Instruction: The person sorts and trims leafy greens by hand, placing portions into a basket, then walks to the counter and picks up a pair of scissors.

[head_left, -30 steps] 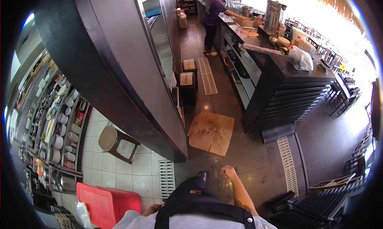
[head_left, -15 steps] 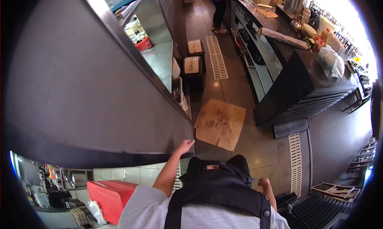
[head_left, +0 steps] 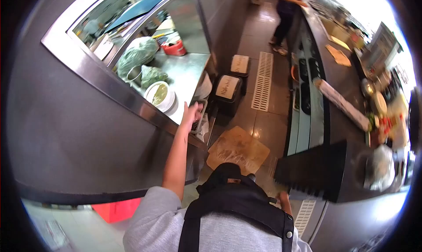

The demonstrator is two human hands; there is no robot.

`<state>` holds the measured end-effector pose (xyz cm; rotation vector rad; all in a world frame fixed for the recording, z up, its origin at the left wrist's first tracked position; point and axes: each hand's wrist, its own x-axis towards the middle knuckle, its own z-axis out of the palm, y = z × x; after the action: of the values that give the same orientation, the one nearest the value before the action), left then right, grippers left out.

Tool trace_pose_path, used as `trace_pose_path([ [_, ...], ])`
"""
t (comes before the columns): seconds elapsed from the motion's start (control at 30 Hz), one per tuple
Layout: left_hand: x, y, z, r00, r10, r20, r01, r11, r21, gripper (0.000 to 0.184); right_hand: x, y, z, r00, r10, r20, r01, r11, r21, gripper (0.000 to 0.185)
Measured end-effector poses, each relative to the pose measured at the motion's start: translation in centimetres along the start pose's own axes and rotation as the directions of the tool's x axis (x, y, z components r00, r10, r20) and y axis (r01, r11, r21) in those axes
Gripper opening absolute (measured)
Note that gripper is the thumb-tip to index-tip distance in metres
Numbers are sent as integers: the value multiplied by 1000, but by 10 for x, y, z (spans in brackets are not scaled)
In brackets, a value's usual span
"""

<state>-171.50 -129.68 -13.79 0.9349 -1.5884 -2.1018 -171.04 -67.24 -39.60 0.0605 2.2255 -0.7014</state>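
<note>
My left hand reaches forward with its fingers stretched apart and nothing in them. It appears over the front edge of the steel counter, beside a grey container at the counter's end; whether it touches either I cannot tell. On that counter, left of the hand, stands a white tub with something green inside. Behind the tub are a metal cup and green-filled plastic bags. My right hand hangs low at my right side, blurred, its fingers not clear.
A flattened cardboard sheet lies on the floor ahead. Lidded black bins with labels line the left wall near a floor drain. A long counter runs along the right, where another person stands farther off.
I have come forward, nearer the cardboard and the counter opening. My left hand has moved from beside the dark wall's corner up to the steel counter. The distant person's arms now show.
</note>
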Motion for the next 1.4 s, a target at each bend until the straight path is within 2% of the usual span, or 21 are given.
trace_pose_path([
  [0.03,3,37,24,986,130,-108,-132,991,-14,87,88,41,1,936,-347,51,337,850,-405,18],
  [0.1,14,85,55,950,282,-135,-267,956,120,77,96,-81,-66,999,18,43,-29,958,286,18],
  [0.13,43,78,62,915,397,-77,-345,866,362,58,134,-99,-83,995,-98,34,82,946,313,17],
  [0.2,27,105,128,900,396,180,-419,901,110,33,187,-142,-114,971,-232,59,203,929,309,15],
  [0.33,47,103,228,724,252,642,-350,936,27,31,222,-292,-156,981,76,179,-116,967,226,15],
  [0.43,68,86,284,563,366,741,-819,367,441,37,374,-322,-142,781,-166,602,-25,955,296,18],
  [0.53,126,32,305,456,479,750,-889,295,351,38,294,-497,-120,806,-466,366,-244,302,922,19],
  [0.6,194,-16,288,548,713,438,-753,193,629,36,244,-601,-132,726,-619,300,-334,63,940,20],
  [0.67,235,10,260,930,365,45,-342,811,475,34,219,-669,-161,683,-595,424,-270,334,903,27],
  [0.7,340,-101,232,898,413,148,-394,611,686,43,215,-684,-186,695,-506,510,-206,540,816,35],
  [0.77,346,-52,235,971,211,116,-239,791,564,63,219,-714,-209,776,-604,183,142,450,882,33],
  [0.83,330,61,303,886,-458,-71,460,851,253,77,271,-732,-220,814,-563,-143,450,456,768,35],
  [0.87,349,58,326,860,-511,14,511,859,-32,83,302,-738,-221,672,-646,-363,703,403,585,33],
  [0.9,379,51,347,896,-282,343,396,856,-333,79,342,-734,-222,479,-709,-517,876,349,333,32],
  [0.97,409,81,409,936,-237,261,200,966,162,64,468,-696,-224,607,-718,-341,790,495,362,37],
  [1.03,421,97,453,875,264,405,-347,927,145,54,596,-646,-220,748,-625,-222,632,773,-47,41],
  [1.13,441,128,501,821,397,410,-521,815,254,46,584,-652,-288,963,-196,-183,262,834,485,39],
  [1.2,473,111,511,695,564,446,-719,564,407,45,579,-670,-325,976,-94,198,-152,358,921,44],
  [1.27,519,73,506,650,620,439,-755,461,466,43,576,-722,-335,895,-332,299,-300,49,953,52],
  [1.33,622,-34,475,998,-49,38,28,898,438,48,479,-828,-391,845,-442,302,-70,469,881,54],
  [1.4,657,-40,419,983,-185,-15,81,352,932,49,466,-863,-405,731,-678,-80,489,439,754,46],
])
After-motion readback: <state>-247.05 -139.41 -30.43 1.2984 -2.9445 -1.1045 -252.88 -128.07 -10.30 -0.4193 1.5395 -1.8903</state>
